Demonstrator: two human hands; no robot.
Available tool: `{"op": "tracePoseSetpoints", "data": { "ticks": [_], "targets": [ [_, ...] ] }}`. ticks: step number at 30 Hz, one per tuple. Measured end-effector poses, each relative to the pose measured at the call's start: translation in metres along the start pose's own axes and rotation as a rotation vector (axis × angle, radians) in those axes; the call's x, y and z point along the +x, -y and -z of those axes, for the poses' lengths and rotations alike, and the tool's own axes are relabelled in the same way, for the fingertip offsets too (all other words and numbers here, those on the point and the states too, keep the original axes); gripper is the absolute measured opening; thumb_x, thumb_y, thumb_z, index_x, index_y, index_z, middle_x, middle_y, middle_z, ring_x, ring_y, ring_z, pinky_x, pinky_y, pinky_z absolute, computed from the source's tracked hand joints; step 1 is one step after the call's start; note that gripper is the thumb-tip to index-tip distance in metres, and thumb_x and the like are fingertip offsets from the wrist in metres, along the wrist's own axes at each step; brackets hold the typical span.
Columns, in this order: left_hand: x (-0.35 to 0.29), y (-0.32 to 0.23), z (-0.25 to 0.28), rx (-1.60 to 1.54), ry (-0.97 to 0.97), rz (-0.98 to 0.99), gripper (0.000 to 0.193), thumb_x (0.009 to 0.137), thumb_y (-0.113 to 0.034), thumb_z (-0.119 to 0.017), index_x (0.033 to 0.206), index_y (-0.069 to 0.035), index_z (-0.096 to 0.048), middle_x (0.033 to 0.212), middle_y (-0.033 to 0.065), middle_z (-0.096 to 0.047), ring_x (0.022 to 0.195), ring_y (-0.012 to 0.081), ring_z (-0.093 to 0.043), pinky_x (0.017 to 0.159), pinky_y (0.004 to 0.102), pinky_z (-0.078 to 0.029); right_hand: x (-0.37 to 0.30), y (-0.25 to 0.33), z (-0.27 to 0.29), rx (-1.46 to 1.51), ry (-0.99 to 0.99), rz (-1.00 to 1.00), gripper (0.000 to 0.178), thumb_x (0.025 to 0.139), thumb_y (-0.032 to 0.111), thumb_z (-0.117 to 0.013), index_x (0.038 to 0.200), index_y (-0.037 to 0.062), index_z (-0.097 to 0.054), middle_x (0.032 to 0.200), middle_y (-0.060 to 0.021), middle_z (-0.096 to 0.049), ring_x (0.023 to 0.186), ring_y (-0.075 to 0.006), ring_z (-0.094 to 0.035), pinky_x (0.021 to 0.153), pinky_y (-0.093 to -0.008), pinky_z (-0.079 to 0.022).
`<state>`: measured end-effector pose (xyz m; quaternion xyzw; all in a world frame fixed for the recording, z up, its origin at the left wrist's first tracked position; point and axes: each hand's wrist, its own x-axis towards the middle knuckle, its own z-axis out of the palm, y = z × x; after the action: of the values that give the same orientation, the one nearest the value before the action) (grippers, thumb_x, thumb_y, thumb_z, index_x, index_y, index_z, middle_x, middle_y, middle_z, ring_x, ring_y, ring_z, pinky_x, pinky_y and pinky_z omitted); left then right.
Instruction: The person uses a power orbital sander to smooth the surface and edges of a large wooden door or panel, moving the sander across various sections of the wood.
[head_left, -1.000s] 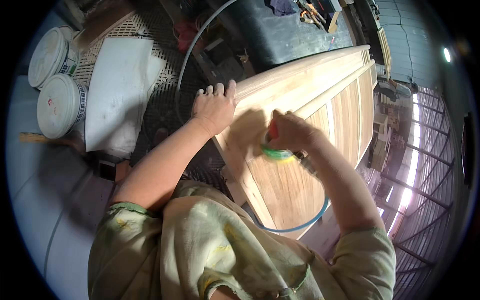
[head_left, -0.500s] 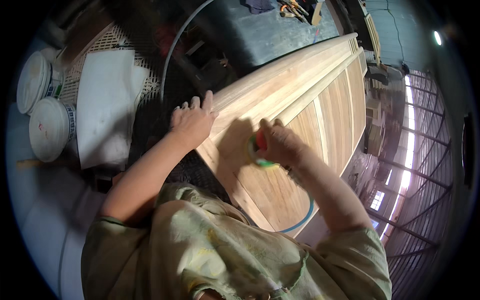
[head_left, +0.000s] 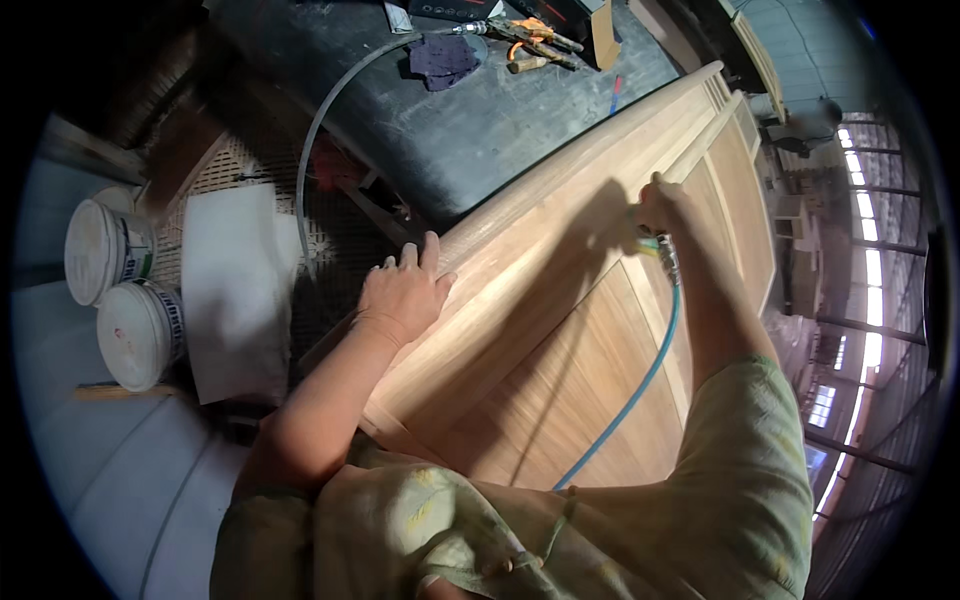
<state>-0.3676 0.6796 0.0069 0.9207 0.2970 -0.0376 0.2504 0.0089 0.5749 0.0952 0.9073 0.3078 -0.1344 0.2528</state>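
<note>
A long pale wooden panel (head_left: 580,370) with raised frame strips stretches from my body toward the far right. My left hand (head_left: 402,298) lies on its left edge, fingers spread, holding nothing. My right hand (head_left: 664,208) is wrapped round an air sander (head_left: 645,242), farther along the panel by a raised strip. Fingers and shadow hide most of the sander; a greenish-yellow part and a metal hose fitting (head_left: 669,262) show. From the fitting a blue air hose (head_left: 632,392) curves back over the panel toward me.
Beyond the panel's left edge is a dark table (head_left: 450,140) with a dark cloth (head_left: 443,62), orange-handled tools (head_left: 540,45) and a grey hose (head_left: 318,120). Two white buckets (head_left: 133,335) and a white sheet (head_left: 235,290) are at left. A person (head_left: 815,120) is in the far right background.
My right hand has carried the sander away from me and to the right along the panel, the hose trailing. My left hand stays on the panel's edge. The view has shifted.
</note>
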Motion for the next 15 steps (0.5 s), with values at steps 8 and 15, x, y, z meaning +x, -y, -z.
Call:
{"op": "tracePoseSetpoints", "data": {
  "ticks": [8, 15],
  "targets": [
    [0.006, 0.000, 0.001, -0.076, -0.014, -0.051, 0.057, 0.094, -0.037, -0.051, 0.134, 0.000, -0.037, 0.103, 0.0221, -0.059, 0.087, 0.0396, -0.064, 0.072, 0.0458, -0.054, -0.074, 0.020, -0.019, 0.447, 0.021, 0.020, 0.046, 0.068, 0.026, -0.075, 0.103, 0.0053, -0.053, 0.093, -0.0204, -0.061, 0.085, -0.0354, -0.063, 0.076, -0.0403, -0.055],
    [0.018, -0.002, 0.005, -0.122, 0.140, -0.053, 0.062, 0.095, -0.039, -0.050, 0.138, 0.001, -0.032, 0.114, 0.0244, -0.056, 0.090, 0.0403, -0.065, 0.076, 0.0466, -0.052, -0.264, 0.119, -0.051, 0.496, -0.025, 0.337, 0.058, 0.074, 0.027, -0.073, 0.124, 0.0136, -0.047, 0.107, -0.0228, -0.048, 0.077, -0.0398, -0.063, 0.065, -0.0463, -0.055]
  ]
}}
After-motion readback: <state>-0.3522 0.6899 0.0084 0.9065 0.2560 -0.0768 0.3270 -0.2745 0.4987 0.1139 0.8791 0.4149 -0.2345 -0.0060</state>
